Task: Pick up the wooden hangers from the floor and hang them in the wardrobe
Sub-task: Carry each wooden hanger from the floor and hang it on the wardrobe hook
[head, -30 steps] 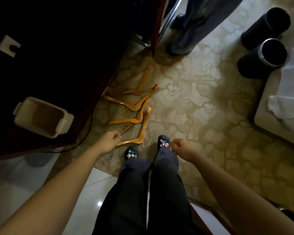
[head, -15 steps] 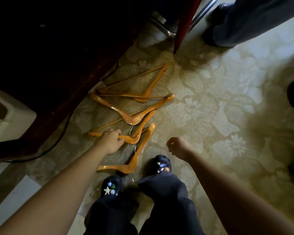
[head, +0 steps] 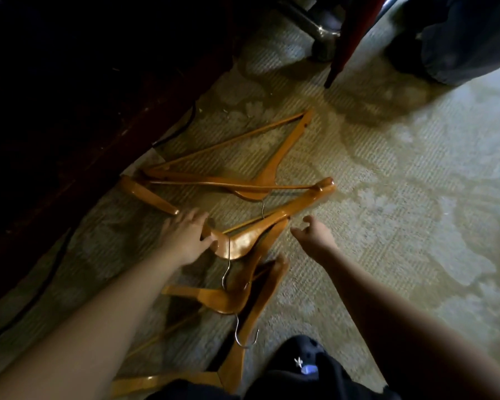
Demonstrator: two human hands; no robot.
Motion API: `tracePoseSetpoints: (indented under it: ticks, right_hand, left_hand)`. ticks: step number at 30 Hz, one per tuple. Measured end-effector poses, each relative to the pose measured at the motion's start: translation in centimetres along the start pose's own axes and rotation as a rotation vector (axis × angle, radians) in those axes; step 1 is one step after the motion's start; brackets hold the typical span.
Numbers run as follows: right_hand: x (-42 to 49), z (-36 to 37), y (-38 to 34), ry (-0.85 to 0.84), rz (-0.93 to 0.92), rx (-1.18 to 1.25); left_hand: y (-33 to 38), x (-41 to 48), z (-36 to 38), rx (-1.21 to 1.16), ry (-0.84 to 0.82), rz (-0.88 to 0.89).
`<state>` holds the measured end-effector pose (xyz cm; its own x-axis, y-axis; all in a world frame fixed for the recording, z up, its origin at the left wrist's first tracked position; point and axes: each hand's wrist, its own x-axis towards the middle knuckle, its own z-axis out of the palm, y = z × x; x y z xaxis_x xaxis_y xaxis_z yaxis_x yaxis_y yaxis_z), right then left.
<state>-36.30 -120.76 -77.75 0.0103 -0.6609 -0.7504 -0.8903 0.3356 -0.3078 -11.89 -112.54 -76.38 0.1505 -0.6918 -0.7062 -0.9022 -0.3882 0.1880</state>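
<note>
Four wooden hangers (head: 273, 168) lie overlapping on the patterned carpet (head: 401, 197), just beside a dark wooden cabinet (head: 84, 125). The left hand (head: 185, 235) grips the second hanger (head: 251, 238) by its arm next to the neck, fingers over the top, thumb underneath. The right hand (head: 315, 235) hovers just right of that hanger, fingers loosely curled, holding nothing. A black shoe (head: 309, 356) stands beside the nearest hanger (head: 240, 362)
</note>
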Motion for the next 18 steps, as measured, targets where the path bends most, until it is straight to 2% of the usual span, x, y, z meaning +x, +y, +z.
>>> tracePoseSetpoints:
  ticks: [3,7,11,14,16,18]
  right_hand:
    - [3.0,0.8,-0.3,0.073,0.013,0.155]
    - [5.6,1.1,-0.4,0.017,0.047,0.481]
    - [6.6,1.2,-0.8,0.038,0.092,0.667]
    - [6.7,1.2,-1.1,0.055,0.08,0.718]
    - [6.4,1.1,-1.5,0.062,0.054,0.741]
    - [6.2,0.9,-1.7,0.061,0.017,0.756]
  left_hand:
    - [-0.9,2.2,0.5,0.134,-0.047,0.04]
    - [-0.9,3.5,1.5,0.248,-0.061,0.103]
    - [-0.3,3.7,1.8,0.262,-0.062,0.101]
    - [0.6,2.7,1.3,0.153,-0.128,0.137]
    - [1.0,2.0,1.0,0.128,-0.073,0.163]
    - [0.9,2.4,0.6,0.148,0.121,0.21]
